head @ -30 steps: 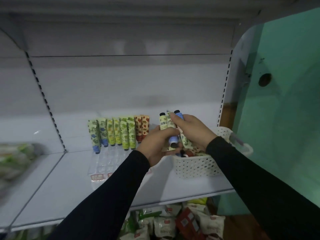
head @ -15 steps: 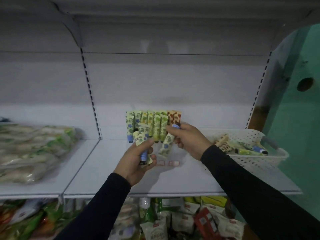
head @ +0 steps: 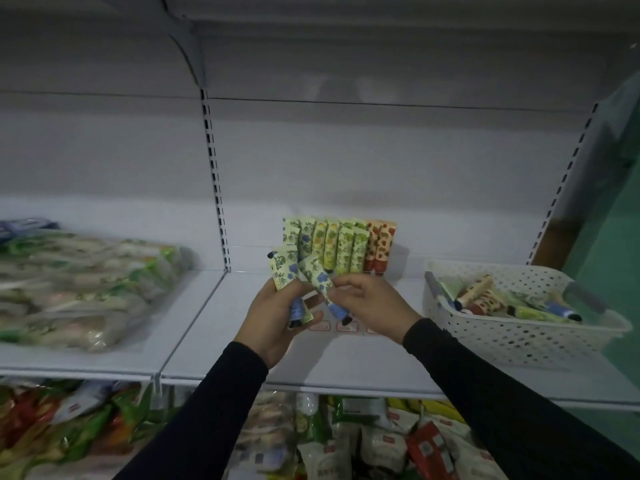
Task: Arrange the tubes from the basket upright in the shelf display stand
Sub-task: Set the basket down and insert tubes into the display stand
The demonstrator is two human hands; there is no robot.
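Observation:
Several patterned tubes (head: 341, 245) stand upright in a row at the back of the shelf, green ones at the left and two orange ones at the right. The clear display stand (head: 348, 326) shows only by its red labels below my hands. My left hand (head: 277, 315) grips a small bunch of blue-flowered tubes (head: 284, 270). My right hand (head: 372, 303) pinches one blue-flowered tube (head: 320, 278), tilted with its dark cap pointing down. A white perforated basket (head: 498, 336) at the right holds several more tubes lying flat.
The white shelf board (head: 346, 365) runs under my hands. Bagged goods (head: 79, 285) lie on the left shelf bay. More packets (head: 346, 441) fill the shelf below. A green wall (head: 613, 216) stands at the far right.
Both hands came away from the basket to the left, in front of the standing row. My right hand has turned its tube cap down. The view shifted left.

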